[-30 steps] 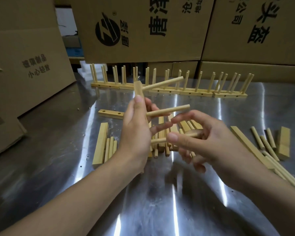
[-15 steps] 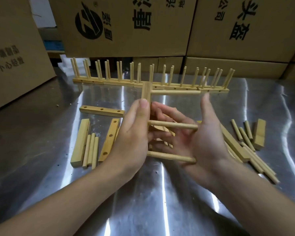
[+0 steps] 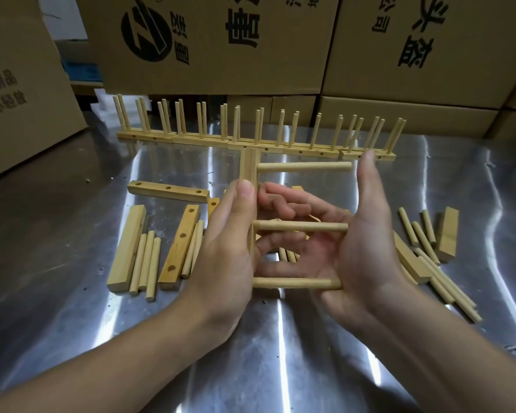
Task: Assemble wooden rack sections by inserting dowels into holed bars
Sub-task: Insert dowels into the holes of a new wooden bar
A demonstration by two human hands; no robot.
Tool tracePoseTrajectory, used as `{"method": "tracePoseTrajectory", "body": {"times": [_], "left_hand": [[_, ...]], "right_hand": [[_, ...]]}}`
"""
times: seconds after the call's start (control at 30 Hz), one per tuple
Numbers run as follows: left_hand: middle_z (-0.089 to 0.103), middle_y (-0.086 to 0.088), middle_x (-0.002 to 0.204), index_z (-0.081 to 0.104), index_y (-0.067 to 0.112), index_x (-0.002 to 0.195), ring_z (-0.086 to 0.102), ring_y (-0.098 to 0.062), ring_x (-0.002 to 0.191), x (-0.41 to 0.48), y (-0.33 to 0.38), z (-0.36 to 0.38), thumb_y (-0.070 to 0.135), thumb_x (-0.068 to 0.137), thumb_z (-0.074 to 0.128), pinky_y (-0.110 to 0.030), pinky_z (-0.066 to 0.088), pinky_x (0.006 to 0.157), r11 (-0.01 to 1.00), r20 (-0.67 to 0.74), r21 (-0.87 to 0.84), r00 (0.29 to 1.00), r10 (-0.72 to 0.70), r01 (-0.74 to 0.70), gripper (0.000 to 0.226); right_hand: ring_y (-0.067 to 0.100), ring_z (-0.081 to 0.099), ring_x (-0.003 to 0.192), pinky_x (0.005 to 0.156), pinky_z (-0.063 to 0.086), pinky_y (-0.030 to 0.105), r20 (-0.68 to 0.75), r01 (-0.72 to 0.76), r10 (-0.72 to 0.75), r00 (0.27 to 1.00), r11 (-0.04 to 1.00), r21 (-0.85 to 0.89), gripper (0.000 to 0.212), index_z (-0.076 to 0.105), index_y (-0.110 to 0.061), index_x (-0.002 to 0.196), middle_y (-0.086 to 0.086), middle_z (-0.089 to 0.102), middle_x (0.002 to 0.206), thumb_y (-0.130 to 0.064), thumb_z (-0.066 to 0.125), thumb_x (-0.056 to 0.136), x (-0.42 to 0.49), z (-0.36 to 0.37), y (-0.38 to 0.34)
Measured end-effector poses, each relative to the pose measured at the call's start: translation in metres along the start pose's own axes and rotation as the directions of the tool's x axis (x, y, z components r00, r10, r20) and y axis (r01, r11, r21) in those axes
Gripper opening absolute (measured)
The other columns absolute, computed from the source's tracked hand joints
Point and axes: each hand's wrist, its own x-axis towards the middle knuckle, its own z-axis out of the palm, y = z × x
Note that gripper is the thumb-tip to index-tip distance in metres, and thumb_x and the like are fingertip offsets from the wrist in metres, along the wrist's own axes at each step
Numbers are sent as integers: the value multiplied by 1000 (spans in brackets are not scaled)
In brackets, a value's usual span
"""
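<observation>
The left hand [image 3: 230, 257] curls round a wooden bar [image 3: 250, 166] and holds it standing up over the shiny table [image 3: 280, 353]. Three dowels [image 3: 301, 226] stick out of the bar to the right. The right hand [image 3: 364, 234] is open and flat, its palm against the ends of the lower two. Behind lie loose bars [image 3: 167, 190] and loose sticks [image 3: 145, 260], then a row of finished racks [image 3: 251, 143], then cardboard boxes [image 3: 251, 55].

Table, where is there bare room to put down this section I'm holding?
Bare steel: left of the loose bars toward the cardboard box, and the near strip below the held section. Crowded: behind it, and the dowel pile on the right.
</observation>
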Motion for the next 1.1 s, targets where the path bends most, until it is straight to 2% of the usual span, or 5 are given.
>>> {"method": "tracePoseTrajectory", "body": {"times": [0.13, 0.33, 0.53, 0.83, 1.1], "left_hand": [[75, -8, 101, 64, 8, 105, 74, -31, 100, 1, 2, 1, 49, 108, 40, -45, 65, 87, 1000, -6, -5, 1000, 20, -20, 48], [70, -6, 92, 63, 4, 106, 73, -22, 87, 11, 6, -8, 43, 113, 38, -39, 65, 78, 998, -57, 54, 998, -10, 13, 47], [64, -9, 89, 59, 4, 101, 68, -20, 82, 14, 6, -9, 47, 108, 41, -38, 60, 76, 987, 72, 158, 997, -17, 5, 47], [64, -21, 98, 61, 4, 106, 69, -25, 87, 4, -2, -2, 46, 104, 40, -39, 62, 80, 983, 143, 183, 989, -46, 20, 48], [56, -35, 110, 55, -4, 106, 71, -22, 104, 0, -5, 2, 44, 103, 40, -46, 65, 84, 984, 157, 165, 983, -92, 66, 51]], "right_hand": [[24, 73, 90, 89, 58, 66, -3, -6, 6, 1000, 999, -31, 105, 79, -8, 121, 9, 77, 120, -96, 37, 83, 1, 1, -3], [24, 70, 106, 99, 56, 61, 85, -137, 145, 986, 986, -92, 106, 74, -16, 132, 2, 73, 119, -100, 36, 80, 7, -5, -21], [31, 70, 122, 107, 53, 52, -34, -36, 33, 999, 993, -110, 102, 77, -15, 127, 13, 73, 133, -93, 22, 90, 12, -13, -37], [28, 57, 90, 71, 45, 40, 3, -42, 43, 999, 994, -102, 95, 78, -15, 124, 30, 57, 145, -85, 21, 95, 7, -10, -26], [23, 59, 70, 73, 50, 38, -57, -84, 81, 995, 996, -42, 85, 82, -8, 112, 34, 64, 134, -71, 26, 102, 2, -7, -26]]}}
